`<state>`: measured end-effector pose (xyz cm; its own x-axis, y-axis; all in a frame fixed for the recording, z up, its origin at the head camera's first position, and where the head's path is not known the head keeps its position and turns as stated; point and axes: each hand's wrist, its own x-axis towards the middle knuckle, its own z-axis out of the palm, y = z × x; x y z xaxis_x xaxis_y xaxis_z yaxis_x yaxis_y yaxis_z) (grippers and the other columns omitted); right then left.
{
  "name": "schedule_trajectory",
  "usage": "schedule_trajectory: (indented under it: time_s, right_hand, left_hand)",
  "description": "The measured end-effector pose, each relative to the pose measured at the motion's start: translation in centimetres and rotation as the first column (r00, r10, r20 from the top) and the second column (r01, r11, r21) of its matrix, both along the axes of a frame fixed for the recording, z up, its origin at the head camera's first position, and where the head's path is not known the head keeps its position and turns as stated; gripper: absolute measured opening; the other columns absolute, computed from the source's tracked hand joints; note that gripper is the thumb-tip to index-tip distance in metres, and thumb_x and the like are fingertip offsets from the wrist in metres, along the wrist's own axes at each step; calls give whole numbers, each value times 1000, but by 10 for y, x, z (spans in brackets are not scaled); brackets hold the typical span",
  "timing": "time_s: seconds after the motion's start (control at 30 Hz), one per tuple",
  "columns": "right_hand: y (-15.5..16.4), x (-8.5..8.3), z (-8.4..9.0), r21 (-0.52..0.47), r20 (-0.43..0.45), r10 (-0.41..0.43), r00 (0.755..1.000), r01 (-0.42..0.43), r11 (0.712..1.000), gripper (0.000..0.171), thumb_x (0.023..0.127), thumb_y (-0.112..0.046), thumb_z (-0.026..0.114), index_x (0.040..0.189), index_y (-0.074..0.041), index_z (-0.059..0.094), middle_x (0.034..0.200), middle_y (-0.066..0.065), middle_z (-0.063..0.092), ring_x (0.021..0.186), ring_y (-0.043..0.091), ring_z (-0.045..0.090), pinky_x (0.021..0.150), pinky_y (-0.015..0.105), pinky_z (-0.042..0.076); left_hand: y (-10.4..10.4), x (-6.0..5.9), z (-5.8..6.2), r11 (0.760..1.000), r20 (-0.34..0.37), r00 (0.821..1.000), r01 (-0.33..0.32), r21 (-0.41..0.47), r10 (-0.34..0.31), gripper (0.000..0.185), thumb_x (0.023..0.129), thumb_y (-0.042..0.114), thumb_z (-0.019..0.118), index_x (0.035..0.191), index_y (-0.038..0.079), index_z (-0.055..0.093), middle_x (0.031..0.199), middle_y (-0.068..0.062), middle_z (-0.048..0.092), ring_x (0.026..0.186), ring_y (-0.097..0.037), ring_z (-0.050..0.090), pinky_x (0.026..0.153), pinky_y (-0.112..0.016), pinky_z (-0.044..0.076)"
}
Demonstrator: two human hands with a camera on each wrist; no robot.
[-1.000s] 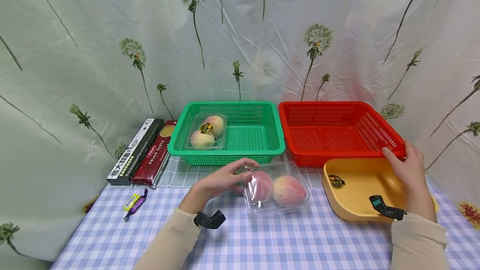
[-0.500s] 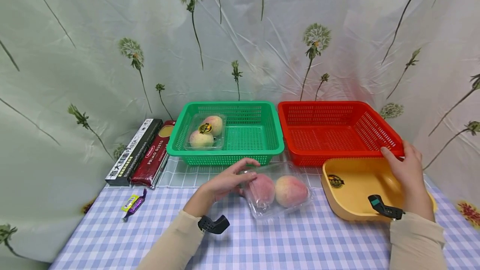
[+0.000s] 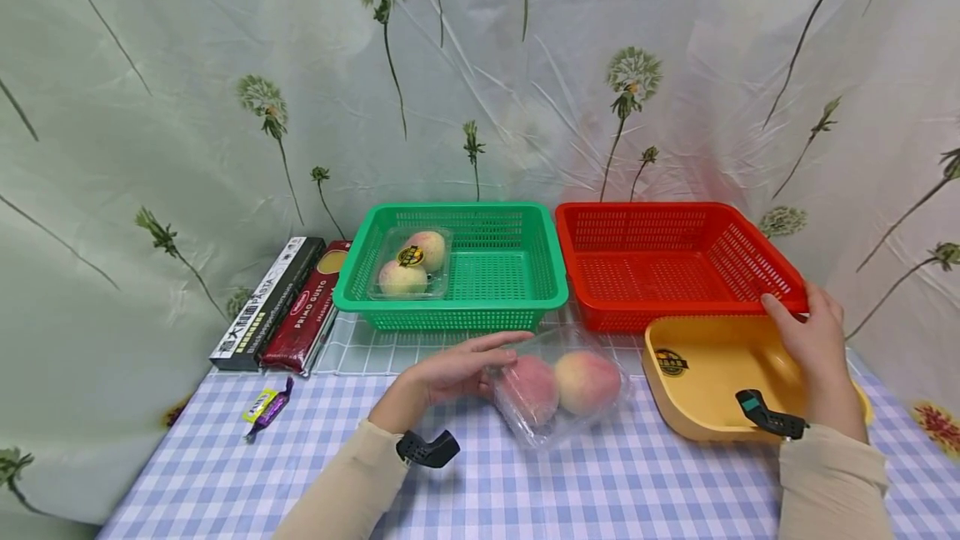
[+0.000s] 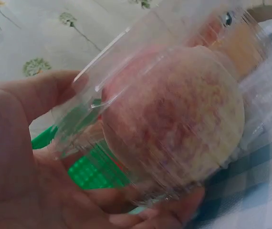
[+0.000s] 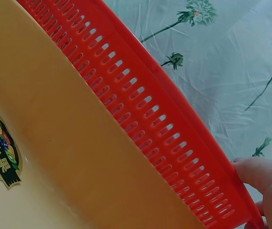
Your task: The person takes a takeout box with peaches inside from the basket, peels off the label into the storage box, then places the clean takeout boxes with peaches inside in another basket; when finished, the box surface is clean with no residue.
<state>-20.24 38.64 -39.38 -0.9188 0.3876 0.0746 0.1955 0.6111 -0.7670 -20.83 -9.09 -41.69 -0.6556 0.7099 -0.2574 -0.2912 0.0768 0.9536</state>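
Clear plastic: the clamshell box (image 3: 558, 386) of two peaches lies tilted on the checked counter (image 3: 525, 482), in front of the green basket (image 3: 453, 265).
Left hand: the left hand (image 3: 457, 369) holds the box's near end, fingers stretched over its top and thumb beneath, as the left wrist view shows.
Right hand: the right hand (image 3: 813, 348) has its fingers curled on the corner rim of the red basket (image 3: 675, 261), above the yellow tray (image 3: 712, 382).
Handling: thin and slick, the shell will likely flex and could pop open; the fruit bruises easily.
Hold: I'd judge both long sides, low down, the safest grip.
Nearby: a second peach box (image 3: 411, 263) sits inside the green basket.
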Motion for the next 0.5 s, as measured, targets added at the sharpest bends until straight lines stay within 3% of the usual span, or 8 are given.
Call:
schedule_trajectory:
  time_s: [0.17, 0.33, 0.5]
  right_hand:
    - [1, 1, 0, -8, 21, -11, 1000, 11, 1000, 82, 102, -45, 41, 158, 2, 3, 160, 37, -2, 140, 62, 16, 114, 72, 20]
    - [0, 0, 0, -20, 31, -28, 999, 29, 999, 83, 102, -45, 41, 158, 1, 3, 161, 36, -3, 141, 61, 15, 113, 72, 22]
    - [-2, 0, 0, -23, 22, -30, 999, 30, 999, 82, 102, -44, 42, 159, 0, 4, 161, 35, -2, 141, 60, 16, 114, 71, 22]
  left_hand:
    - [3, 0, -2, 1000, 28, 999, 15, 1, -15, 56, 100, 24, 54, 155, 21, 39, 138, -6, 51, 102, -18, 60, 80, -36, 56]
    - [2, 0, -4, 999, 30, 999, 40, 21, -40, 56, 102, 25, 52, 155, 23, 37, 163, -11, 28, 123, -23, 51, 82, -43, 57]
    - [1, 1, 1, 995, 27, 997, 68, 72, -70, 54, 103, 23, 48, 156, 23, 35, 166, -6, 22, 118, -21, 54, 78, -40, 58]
